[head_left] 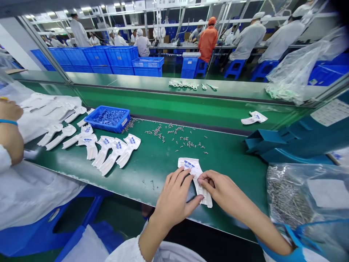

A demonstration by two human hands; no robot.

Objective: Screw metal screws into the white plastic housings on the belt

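Observation:
A white die-cut piece with blue print (195, 180) lies on the green conveyor belt (160, 178) close to its near edge. My left hand (173, 196) presses its fingers onto the piece's left side, with the thumb reaching under its lower part. From the right, my right hand (220, 187) pinches the piece's upper edge with its fingertips. Several similar white pieces (109, 153) lie in a row to the left, out of reach of both hands. Small grey metal parts (177, 136) are scattered on the belt beyond my hands.
A co-worker's arm (11, 133) with a blue wristband is at the far left, beside a stack of white pieces (49, 112). A blue crate (107, 118) holds small parts. A clear bag of metal parts (289, 196) and a teal chute (280, 142) stand right.

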